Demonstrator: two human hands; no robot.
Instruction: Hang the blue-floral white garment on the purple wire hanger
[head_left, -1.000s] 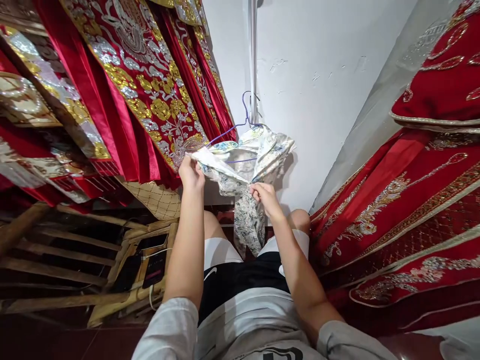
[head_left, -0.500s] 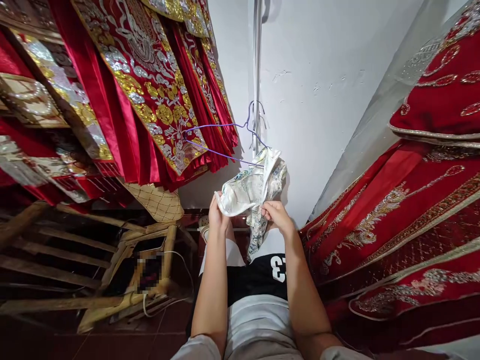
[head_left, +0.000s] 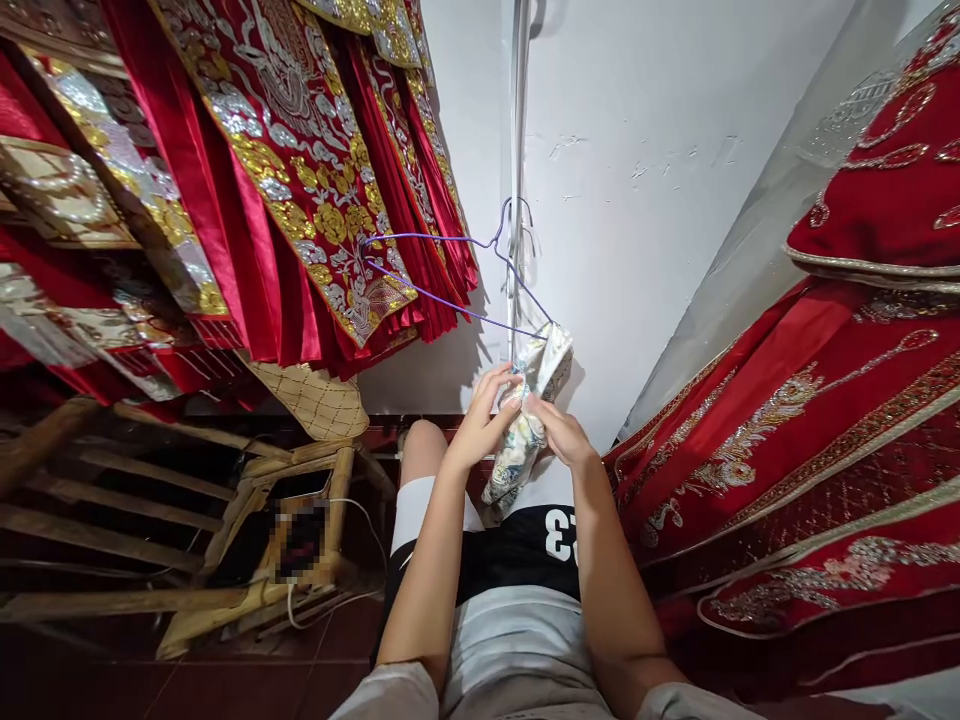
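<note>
A white garment with a blue-green floral pattern [head_left: 517, 450] hangs from the right end of a purple wire hanger [head_left: 431, 238]. Its lower part dangles bunched between my knees. My left hand [head_left: 484, 415] is at the garment's left side, fingers stretched out and apart, fingertips and thumb close to the cloth; whether they press on it I cannot make out. From the right, my right hand [head_left: 561, 432] pinches the garment's edge with thumb and curled fingers. The two hands nearly meet at the same spot on the cloth. The hanger's left arm is bare.
Red embroidered garments [head_left: 330, 190] hang at the left, more red beaded ones [head_left: 750, 440] at the right. A white pole [head_left: 516, 120] runs down the wall behind the hanger. A wooden chair [head_left: 341, 490] stands at lower left, bearing a blurred-out device with a white cable [head_left: 375, 515].
My left hand has let go of the garment's spread-out flap and moved right, beside my right hand. The cloth has gathered in and hangs narrower and lower. My right hand stays on it.
</note>
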